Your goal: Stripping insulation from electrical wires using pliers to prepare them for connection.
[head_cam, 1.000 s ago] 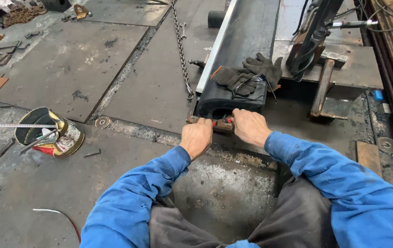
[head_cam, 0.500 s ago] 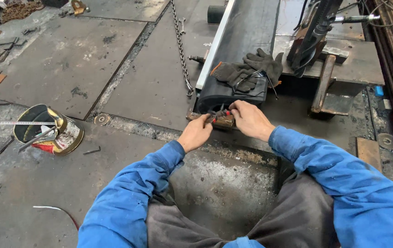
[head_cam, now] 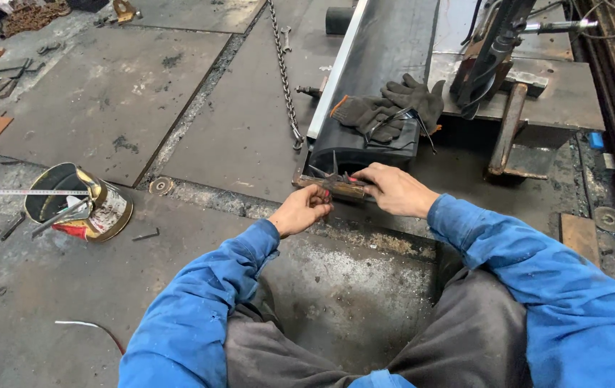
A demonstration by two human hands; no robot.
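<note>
I sit on a steel floor in blue sleeves and grey trousers. My left hand pinches the near end of a short rusty brown bar that lies across the floor in front of a black rubber belt end. My right hand rests on top of the bar's right part, with fingers curled over a small dark pointed tool with a red spot. Whether the right hand grips the tool or only the bar is not clear.
Dark work gloves lie on the black belt. A chain runs down the floor to the belt's left. A tipped tin can with a steel ruler sits at left. A metal frame stands at right.
Both hands have stayed at the rusty bar. The right hand has shifted slightly right along it, and the pointed tool now shows between the hands.
</note>
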